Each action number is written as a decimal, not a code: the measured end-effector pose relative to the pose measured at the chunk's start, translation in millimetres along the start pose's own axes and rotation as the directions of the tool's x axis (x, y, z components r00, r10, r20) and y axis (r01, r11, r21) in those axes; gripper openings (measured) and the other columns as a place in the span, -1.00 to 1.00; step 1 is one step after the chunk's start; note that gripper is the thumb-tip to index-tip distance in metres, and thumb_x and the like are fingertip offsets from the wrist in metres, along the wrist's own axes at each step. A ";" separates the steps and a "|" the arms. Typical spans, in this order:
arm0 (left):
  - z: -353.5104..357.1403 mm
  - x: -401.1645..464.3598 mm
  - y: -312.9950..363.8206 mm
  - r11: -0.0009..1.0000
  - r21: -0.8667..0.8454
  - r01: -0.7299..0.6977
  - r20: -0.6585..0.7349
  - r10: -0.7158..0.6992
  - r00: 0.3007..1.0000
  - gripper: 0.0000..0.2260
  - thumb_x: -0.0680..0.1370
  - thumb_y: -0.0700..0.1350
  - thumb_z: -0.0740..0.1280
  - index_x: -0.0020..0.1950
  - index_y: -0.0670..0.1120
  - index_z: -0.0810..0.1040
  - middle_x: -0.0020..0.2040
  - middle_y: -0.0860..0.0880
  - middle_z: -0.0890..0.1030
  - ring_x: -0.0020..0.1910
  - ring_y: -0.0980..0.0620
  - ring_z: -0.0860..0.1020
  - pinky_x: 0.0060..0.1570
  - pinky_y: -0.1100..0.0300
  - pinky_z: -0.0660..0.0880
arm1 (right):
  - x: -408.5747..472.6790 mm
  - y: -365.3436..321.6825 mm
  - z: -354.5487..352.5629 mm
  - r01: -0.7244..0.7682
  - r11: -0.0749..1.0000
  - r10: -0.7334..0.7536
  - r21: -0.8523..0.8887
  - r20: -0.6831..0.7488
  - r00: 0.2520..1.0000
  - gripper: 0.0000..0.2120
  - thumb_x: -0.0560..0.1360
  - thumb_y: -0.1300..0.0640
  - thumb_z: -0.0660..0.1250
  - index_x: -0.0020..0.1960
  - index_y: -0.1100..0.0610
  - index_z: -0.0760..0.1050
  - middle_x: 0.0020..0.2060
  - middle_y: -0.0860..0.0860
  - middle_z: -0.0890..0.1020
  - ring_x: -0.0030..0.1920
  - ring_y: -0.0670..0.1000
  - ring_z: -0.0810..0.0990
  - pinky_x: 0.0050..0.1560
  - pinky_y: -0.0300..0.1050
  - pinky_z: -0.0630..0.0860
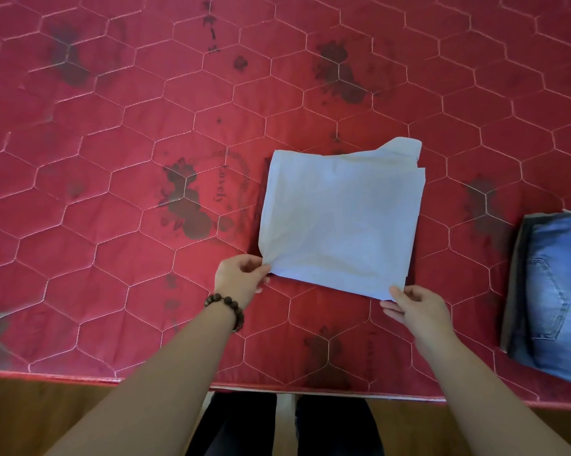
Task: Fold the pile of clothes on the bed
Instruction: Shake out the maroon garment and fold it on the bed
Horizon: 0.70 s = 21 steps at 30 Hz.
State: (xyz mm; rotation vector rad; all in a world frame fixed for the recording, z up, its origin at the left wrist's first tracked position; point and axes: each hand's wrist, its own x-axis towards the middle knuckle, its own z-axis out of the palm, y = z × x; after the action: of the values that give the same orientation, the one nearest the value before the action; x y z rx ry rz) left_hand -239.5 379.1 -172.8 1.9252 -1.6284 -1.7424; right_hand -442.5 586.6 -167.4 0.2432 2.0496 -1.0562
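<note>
Left hand: I see my left hand pinching the near left corner of the cloth, thumb on top and fingers curled under the edge. A dark bead bracelet sits on that wrist.

Right hand: my right hand pinches the near right corner of the cloth, thumb on top of the fabric, the other fingers tucked beneath it.

Cloth: pale, almost white, folded into a rough rectangle. It lies on the bed a little right of centre. The near edge is lifted slightly where I hold it; the far part rests flat. At the far right corner several layers show, stacked unevenly, with one flap sticking out past the rest.

Jeans: a folded pair of blue jeans lies at the right edge of the view, near the bed's front edge, apart from the cloth. A back pocket with stitching faces up. I see a darker layer along its left side, but I cannot tell whether that is part of the jeans or another garment under them.

Bed: red quilted cover with a light hexagon stitch pattern and dark flower prints. Its front edge runs just below my forearms.

Floor: brown wooden floor in front of the bed, with my dark trouser legs standing against the edge.
</note>
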 end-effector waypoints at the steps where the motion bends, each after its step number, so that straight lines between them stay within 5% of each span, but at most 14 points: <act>1: 0.4 0.2 0.9 0.998 0.059 -0.037 -0.041 0.039 0.998 -0.98 0.46 -0.18 0.44 -0.17 -0.10 0.65 -0.31 -0.02 0.65 -0.34 0.09 0.57 -0.30 0.27 0.53 | 0.2 1.0 1.4 0.000 1.000 0.000 0.013 -0.006 1.000 -0.85 0.54 0.23 0.34 -0.09 0.34 0.53 -0.14 0.15 0.66 -0.15 0.06 0.71 -0.06 -0.09 0.63; 7: -1.8 -3.2 5.6 0.985 0.104 -0.140 -0.152 0.155 0.976 -0.90 0.41 -0.14 0.49 -0.25 -0.12 0.61 -0.30 0.05 0.60 -0.34 0.15 0.48 -0.31 0.33 0.38 | 2.9 4.6 4.6 0.011 0.998 -0.006 0.061 -0.092 0.996 -0.83 0.54 0.26 0.32 -0.18 0.34 0.49 -0.14 0.17 0.65 -0.20 0.05 0.70 -0.24 -0.22 0.64; 15: -5.3 -8.1 16.3 0.983 -0.023 -0.180 0.023 0.180 0.983 -0.91 0.48 -0.24 0.39 -0.20 -0.20 0.52 -0.46 -0.05 0.55 -0.52 0.11 0.44 -0.47 0.30 0.38 | 2.5 5.4 3.8 0.006 0.998 -0.002 0.069 -0.057 0.998 -0.85 0.55 0.25 0.31 -0.14 0.34 0.49 -0.10 0.18 0.64 -0.15 0.06 0.69 -0.19 -0.20 0.65; 21: -12.8 3.1 15.9 0.986 -0.030 -0.163 0.159 0.165 0.973 -0.92 0.52 -0.28 0.35 0.01 -0.22 0.54 -0.34 -0.09 0.59 -0.49 0.08 0.53 -0.38 0.24 0.51 | 1.7 5.4 1.7 -0.003 0.994 0.006 0.113 -0.025 1.000 -0.85 0.56 0.26 0.30 -0.13 0.34 0.50 -0.10 0.20 0.66 -0.14 0.04 0.69 -0.13 -0.20 0.64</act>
State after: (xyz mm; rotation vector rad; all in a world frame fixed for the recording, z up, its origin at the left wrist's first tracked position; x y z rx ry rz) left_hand -240.5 362.9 -160.1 1.6270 -1.7615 -1.8798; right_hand -440.0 588.5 -172.4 0.3206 2.0125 -1.1733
